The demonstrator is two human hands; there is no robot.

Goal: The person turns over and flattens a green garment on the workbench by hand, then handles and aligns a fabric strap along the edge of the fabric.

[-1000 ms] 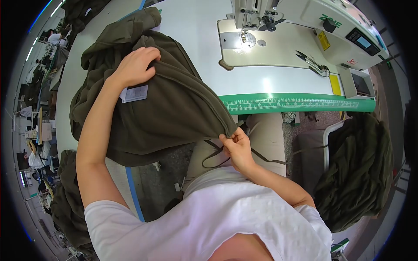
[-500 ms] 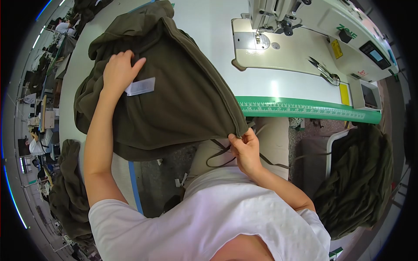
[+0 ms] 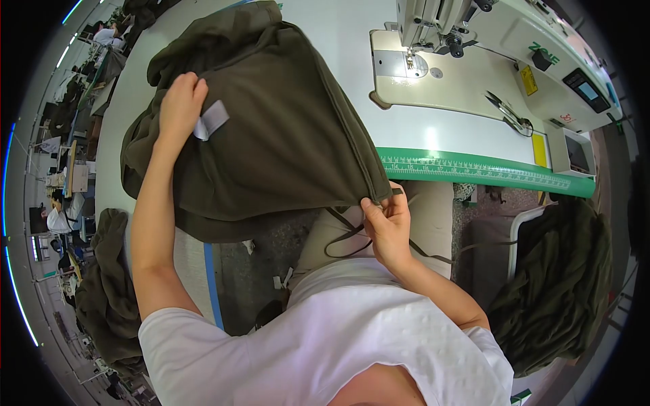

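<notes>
Currently left hand (image 3: 177, 106) is lying on the garment (image 3: 271, 128), fingers curled over a fold of the olive fabric near its upper left, just beside a white label (image 3: 213, 120) that is sticking out from under the palm edge. Right hand (image 3: 387, 227) is pinching the garment's lower corner between thumb and fingertips, closed tight on the hem, held just below the table (image 3: 318, 27) edge and above the lap. Garment is stretching taut between the two hands, most of it lying on the white table, lower left part hanging over the edge. A thin dark cord (image 3: 342, 240) is looping down from the pinched corner across the lap; cannot tell where it attaches. Green ruler strip (image 3: 481, 170) is running along the table front, just right of the right hand. Sewing machine (image 3: 487, 40) is sitting at the top right, well apart from both hands, with scissors (image 3: 508, 115) lying on its bed and a small control panel (image 3: 581, 152) at the right end. More olive fabric is piling in a bin (image 3: 555, 284) to the right of the person, and another heap (image 3: 105, 291) is hanging at lower left. Other people (image 3: 57, 220) are working at stations far left, too small to tell details.
</notes>
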